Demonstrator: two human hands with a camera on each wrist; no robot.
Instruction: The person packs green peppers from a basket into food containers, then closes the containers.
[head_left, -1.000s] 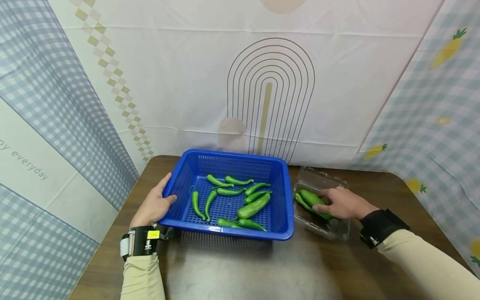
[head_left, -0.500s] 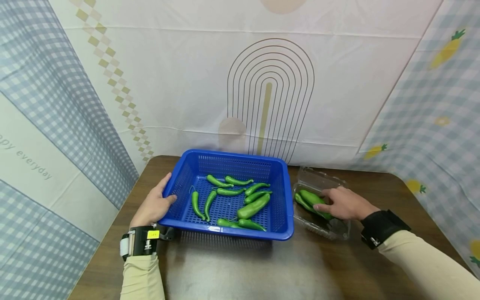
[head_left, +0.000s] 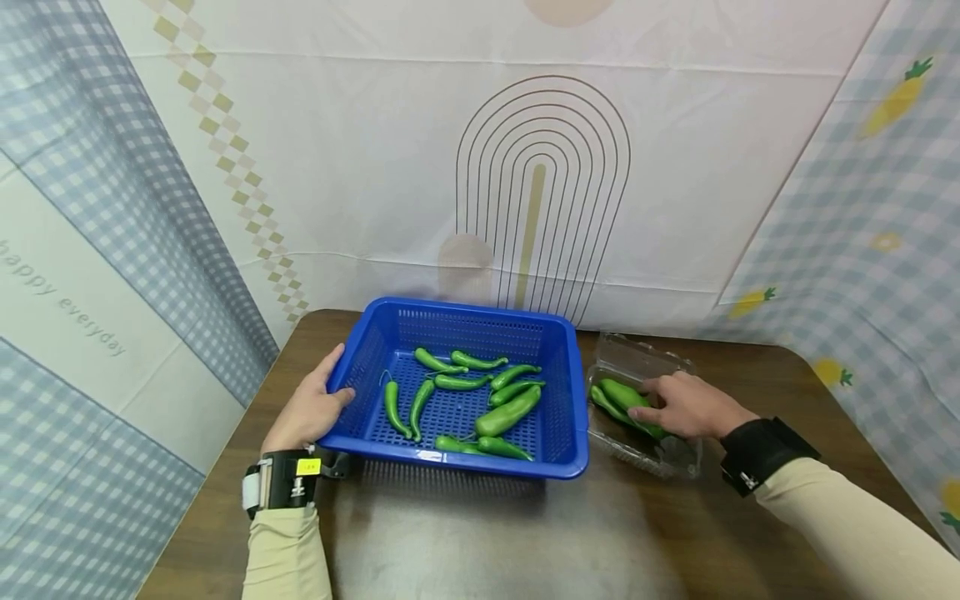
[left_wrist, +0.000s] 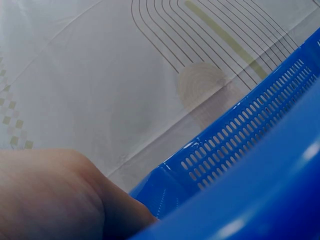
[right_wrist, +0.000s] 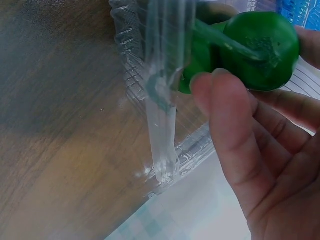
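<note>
My left hand (head_left: 307,408) grips the left rim of a blue plastic basket (head_left: 525,470), thumb over the edge and fingers along the outside. Several curved green peppers lie spread on its perforated floor, with one thick pale-green pepper (head_left: 510,412) among them. To the right, my right hand (head_left: 693,408) reaches into a clear plastic clamshell box (head_left: 637,357) and holds a thick green pepper (right_wrist: 260,45), its stem end towards the right wrist camera. Thumb and fingers lie on opposite sides of that pepper. A slimmer green pepper (head_left: 603,404) lies alongside it in the box.
The brown wooden table (head_left: 757,375) has a shiny glare in front of the basket. A white patterned cloth (head_left: 360,167) hangs right behind the table, with checked cloths on both sides. The box's lid stands open towards the back.
Both hands, the basket and the box keep their places. The head view shifts only very slightly.
</note>
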